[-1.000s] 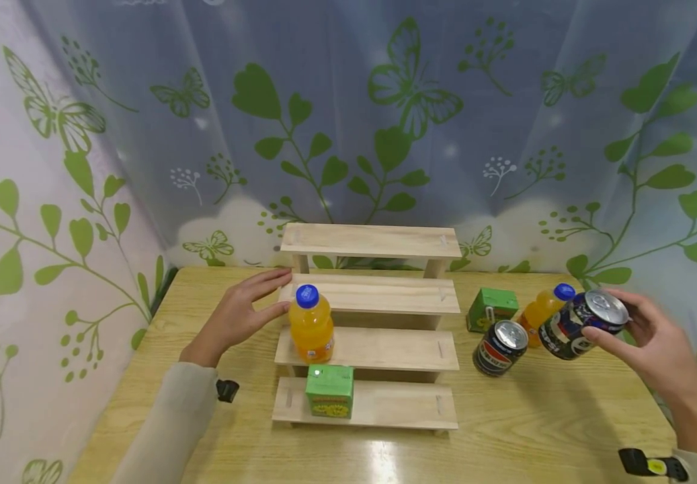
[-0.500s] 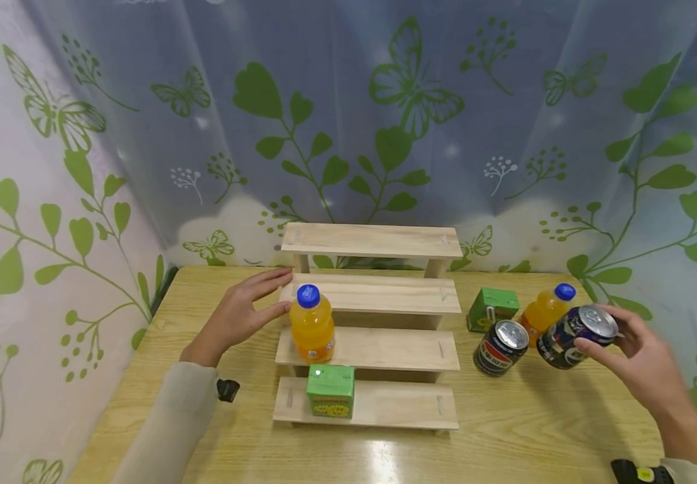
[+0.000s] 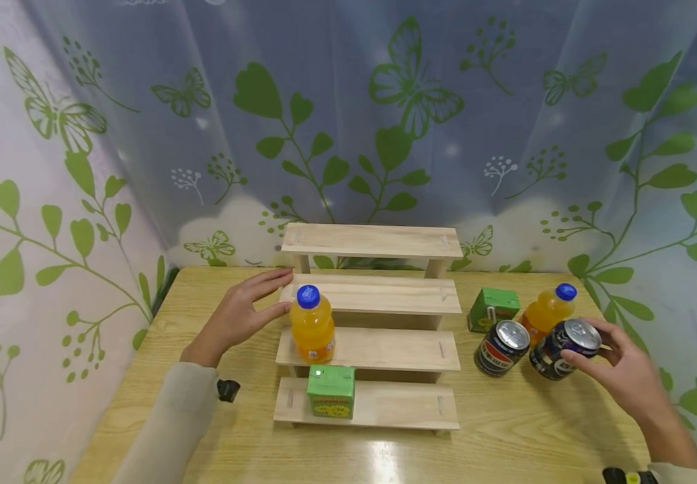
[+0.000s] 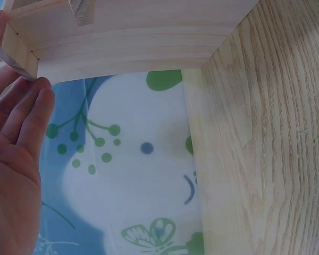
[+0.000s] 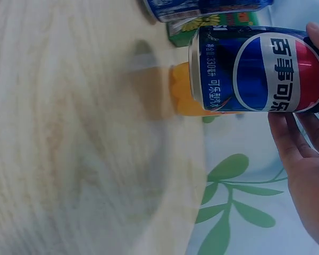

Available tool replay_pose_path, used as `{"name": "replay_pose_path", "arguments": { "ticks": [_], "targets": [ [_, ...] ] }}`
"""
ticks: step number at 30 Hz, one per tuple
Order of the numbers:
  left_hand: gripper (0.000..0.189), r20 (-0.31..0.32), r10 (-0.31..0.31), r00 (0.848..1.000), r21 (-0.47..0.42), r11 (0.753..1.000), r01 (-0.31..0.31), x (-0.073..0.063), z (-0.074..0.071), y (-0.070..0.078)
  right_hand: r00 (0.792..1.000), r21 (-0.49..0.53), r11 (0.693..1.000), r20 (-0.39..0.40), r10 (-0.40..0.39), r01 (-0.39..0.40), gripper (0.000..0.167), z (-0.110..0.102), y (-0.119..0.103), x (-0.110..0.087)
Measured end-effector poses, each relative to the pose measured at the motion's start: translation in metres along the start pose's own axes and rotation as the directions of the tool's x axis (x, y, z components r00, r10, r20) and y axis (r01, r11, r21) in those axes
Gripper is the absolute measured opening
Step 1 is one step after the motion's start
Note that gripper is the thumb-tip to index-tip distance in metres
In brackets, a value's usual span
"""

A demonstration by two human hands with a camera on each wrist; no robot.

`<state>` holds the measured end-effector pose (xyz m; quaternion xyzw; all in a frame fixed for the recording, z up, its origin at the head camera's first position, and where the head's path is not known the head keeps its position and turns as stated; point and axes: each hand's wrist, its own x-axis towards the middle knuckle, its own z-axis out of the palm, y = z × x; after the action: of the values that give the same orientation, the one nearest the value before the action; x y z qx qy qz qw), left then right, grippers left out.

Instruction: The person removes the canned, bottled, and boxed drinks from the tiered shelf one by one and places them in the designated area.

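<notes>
My right hand [image 3: 623, 373] grips a dark blue cola can [image 5: 260, 71], thumb on one side and fingers on the other. In the right wrist view the can's base is off the table, its shadow beside it. My left hand [image 3: 245, 309] pinches the left end of the stepped wooden shelf [image 3: 384, 294] at its second tier from the top, thumb at the front edge and fingers at the back. An orange drink bottle [image 3: 312, 326] with a blue cap stands on the tier below. On the lowest tier sits a green drink carton [image 3: 331, 393].
Right of the shelf, another cola can [image 3: 501, 347], a second green carton [image 3: 493, 309] and a second orange bottle [image 3: 548, 309] stand close together on the wooden table [image 3: 523, 437]. A patterned curtain [image 3: 336, 134] hangs behind the table and at both sides.
My right hand has carried the cola can left and down, towards the other can and the orange bottle. The left hand stays at the shelf's end.
</notes>
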<state>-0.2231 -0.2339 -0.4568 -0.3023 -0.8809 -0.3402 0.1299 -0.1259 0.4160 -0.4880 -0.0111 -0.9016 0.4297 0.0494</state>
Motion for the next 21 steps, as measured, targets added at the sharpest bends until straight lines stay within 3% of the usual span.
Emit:
{"name": "replay_pose_path", "arguments": {
  "ticks": [8, 21],
  "targets": [
    [0.06, 0.005, -0.011, 1.0, 0.007, 1.0, 0.011, 0.0, -0.001, 0.0, 1.0, -0.034, 0.999, -0.004, 0.019, -0.019, 0.074, 0.006, 0.006, 0.0],
    [0.06, 0.021, -0.034, 0.999, 0.012, 0.999, 0.034, 0.001, -0.002, 0.002, 0.989, 0.007, 0.991, -0.062, -0.136, 0.136, 0.067, 0.02, 0.014, 0.002]
  ]
}}
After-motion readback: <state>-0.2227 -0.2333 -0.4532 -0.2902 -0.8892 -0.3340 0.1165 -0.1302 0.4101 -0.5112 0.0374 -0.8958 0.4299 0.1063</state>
